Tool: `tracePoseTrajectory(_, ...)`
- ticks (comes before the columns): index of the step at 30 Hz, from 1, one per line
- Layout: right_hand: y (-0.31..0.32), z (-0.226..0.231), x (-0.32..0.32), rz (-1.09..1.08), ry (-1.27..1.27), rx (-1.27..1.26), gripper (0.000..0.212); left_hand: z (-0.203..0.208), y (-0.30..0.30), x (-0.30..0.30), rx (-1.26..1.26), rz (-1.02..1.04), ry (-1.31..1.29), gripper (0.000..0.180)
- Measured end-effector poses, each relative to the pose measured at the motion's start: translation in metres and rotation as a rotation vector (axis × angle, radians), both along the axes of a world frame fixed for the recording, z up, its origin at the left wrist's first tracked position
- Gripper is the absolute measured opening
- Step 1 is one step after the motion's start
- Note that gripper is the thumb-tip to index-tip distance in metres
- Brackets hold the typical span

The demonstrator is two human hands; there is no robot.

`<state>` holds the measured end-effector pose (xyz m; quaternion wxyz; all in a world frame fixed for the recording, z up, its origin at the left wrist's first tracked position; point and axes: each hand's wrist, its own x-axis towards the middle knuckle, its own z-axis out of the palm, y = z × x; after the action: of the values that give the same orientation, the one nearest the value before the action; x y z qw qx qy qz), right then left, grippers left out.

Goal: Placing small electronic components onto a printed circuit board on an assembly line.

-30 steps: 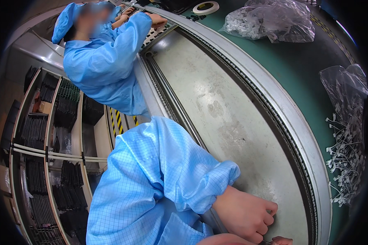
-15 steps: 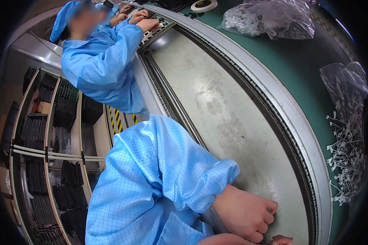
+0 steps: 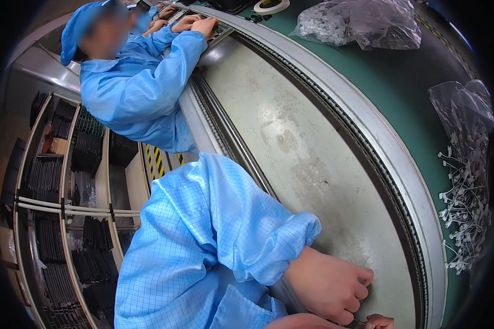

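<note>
My left hand [image 3: 329, 286], in a blue checked sleeve, is closed, its fingers curled downward over the pale bed of the conveyor. What its fingertips grip is hidden beneath the hand. At the lower edge only the bent fingertips of my right hand [image 3: 380, 322] show, pressed together close to the left one. Between the two hands a small, thin dark piece [image 3: 359, 324] is partly visible, too little of it to name.
A chain-edged metal rail [image 3: 368, 142] curves along the conveyor's right side. Beyond it, the green bench [image 3: 335, 68] carries a plastic bag [image 3: 362, 24] and white-ended cables [image 3: 466, 211]. A co-worker [image 3: 132, 82] works at the far left, near racks of black trays [image 3: 46, 178].
The co-worker's head has shifted slightly left, and their hands have moved closer together over the far end of the conveyor. My own hands have barely moved.
</note>
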<state>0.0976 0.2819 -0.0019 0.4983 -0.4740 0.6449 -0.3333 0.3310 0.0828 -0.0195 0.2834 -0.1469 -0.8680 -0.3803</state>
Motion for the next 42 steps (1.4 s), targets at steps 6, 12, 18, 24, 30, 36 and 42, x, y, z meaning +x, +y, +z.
tracePoseTrajectory(6, 0.002, -0.001, -0.003, 0.029, -0.01, -0.011, 0.016, 0.0, 0.001, 0.0, 0.003, 0.001, 0.005, 0.021)
tracePoseTrajectory(12, 0.001, 0.004, -0.002, 0.031, 0.018, 0.047, 0.017, 0.0, 0.0, 0.001, -0.006, 0.004, -0.002, 0.02)
tracePoseTrajectory(18, 0.001, 0.006, 0.002, -0.027, 0.027, 0.105, 0.02, 0.001, 0.0, 0.0, -0.019, 0.008, -0.007, 0.02)
tracePoseTrajectory(24, -0.004, 0.009, 0.005, -0.038, 0.024, 0.08, 0.017, 0.002, -0.001, 0.0, -0.013, 0.025, -0.008, 0.019)
tracePoseTrajectory(30, -0.004, 0.005, 0.005, -0.031, 0.034, 0.013, 0.015, 0.002, -0.001, 0.0, -0.039, 0.04, -0.004, 0.019)
tracePoseTrajectory(36, -0.005, 0.007, 0.001, 0.076, 0.007, -0.005, 0.014, 0.002, -0.001, 0.001, -0.016, 0.028, -0.013, 0.019)
tracePoseTrajectory(42, 0.007, 0.003, -0.008, 0.042, -0.033, 0.088, 0.018, 0.002, -0.001, 0.001, -0.028, 0.026, -0.024, 0.018)
